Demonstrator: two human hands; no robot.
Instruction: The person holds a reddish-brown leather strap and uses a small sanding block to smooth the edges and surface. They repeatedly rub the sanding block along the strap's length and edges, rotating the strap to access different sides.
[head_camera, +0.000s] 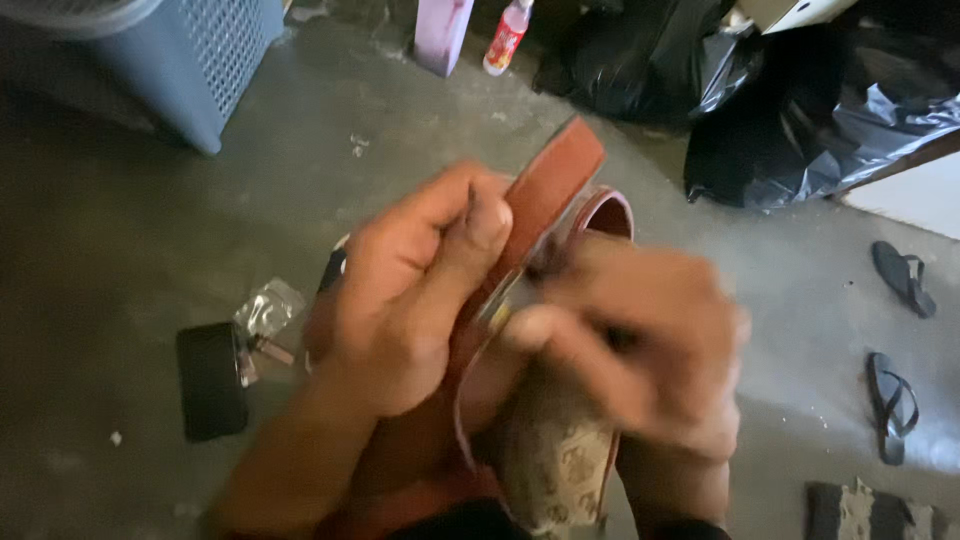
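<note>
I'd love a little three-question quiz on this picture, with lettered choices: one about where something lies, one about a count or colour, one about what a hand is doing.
1. Where does the flat black rectangular pouch lie on the grey concrete floor?
A. left of the hands
B. right of the hands
C. inside the basket

2. How many dark flip-flop sandals lie at the right?
A. one
B. two
C. four

3. What is the left hand doing?
A. resting flat on the floor
B. gripping the reddish-brown leather strap
C. holding a bottle

Answers:
1 A, the pouch lies left of the left hand, beside a clear plastic wrapper.
2 B, two sandals lie apart, one above the other.
3 B, its thumb presses on the strap; the right hand is blurred against the strap's lower part.
</note>
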